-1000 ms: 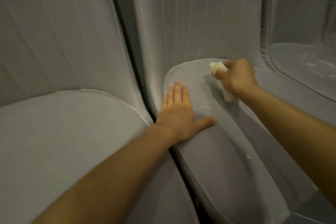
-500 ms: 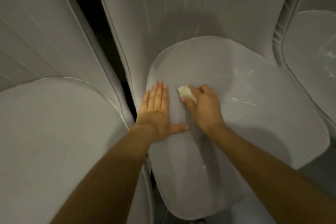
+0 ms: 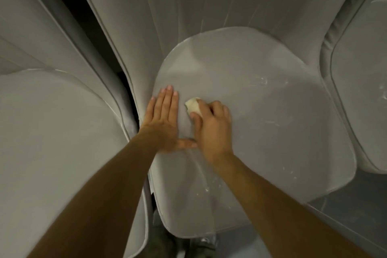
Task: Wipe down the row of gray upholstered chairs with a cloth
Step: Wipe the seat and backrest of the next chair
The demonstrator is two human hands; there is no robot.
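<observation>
While left hand [image 3: 162, 120] lies flat, fingers straight, on middle chair seat [image 3: 272, 132], right hand [image 3: 212, 128] grips cloth [image 3: 193, 106] against seat, hands just beside each other

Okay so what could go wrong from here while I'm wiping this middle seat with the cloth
1. The cloth is a small wad gripped in the right hand, so it may miss the white marks farther right on the middle seat.
2. The left hand lies flat on the seat beside the cloth; the patch beneath it might go unwiped.
3. The right chair shows white streaks too and could be skipped.
</observation>
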